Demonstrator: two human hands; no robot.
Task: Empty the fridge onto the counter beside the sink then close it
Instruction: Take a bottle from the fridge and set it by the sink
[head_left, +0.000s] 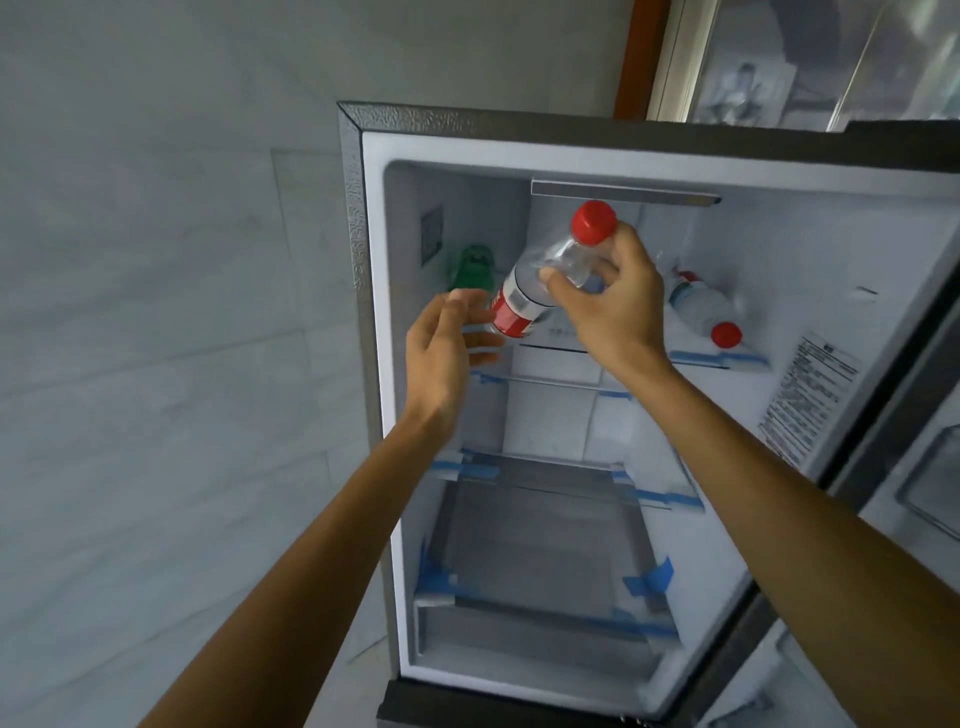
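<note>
Unloading step: right hand (613, 306) has its fingers (563, 288) closed round the neck of a clear plastic red-capped water bottle (540, 280), tilted at frame centre inside the open white-lined fridge (810, 249). Left hand (447, 348) open, empty, just beside its base. Next: carry to counter, out of view. Remaining: one matching red-capped bottle (704, 309) lying centre-right, one green bottle (470, 267) centre-left.

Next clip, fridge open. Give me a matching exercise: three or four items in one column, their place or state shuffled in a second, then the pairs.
Items:
1. clear bottle with red label
2. second red-capped bottle
3. green bottle
4. left hand

States:
A. lying on its side on the upper shelf, right
B. open, reaching just below the held bottle
C. held tilted in the right hand
D. at the shelf's left end, by the wall

Pairs: 1-C, 2-A, 3-D, 4-B
</note>
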